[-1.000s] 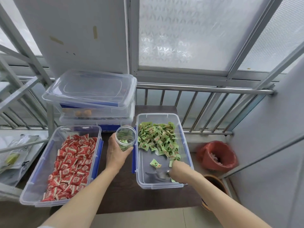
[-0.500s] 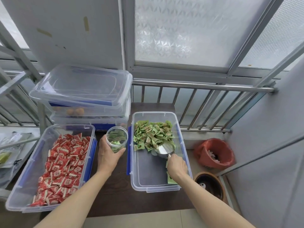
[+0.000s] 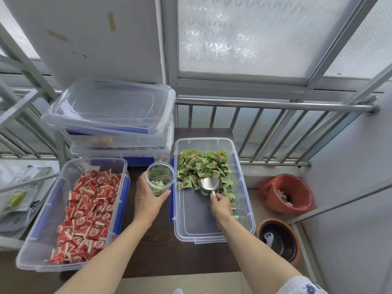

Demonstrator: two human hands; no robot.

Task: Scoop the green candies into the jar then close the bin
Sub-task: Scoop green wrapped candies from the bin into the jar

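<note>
Left hand: your fingers wrap the clear round jar, mid-frame.
Right hand: grips the shiny metal scoop, now pushed deeper into the crinkly green candies.
Bin: clear, rectangular, lidless.

Green candies upper middle, red candies lower left, shiny silver scoop, red-orange bucket right.
</note>
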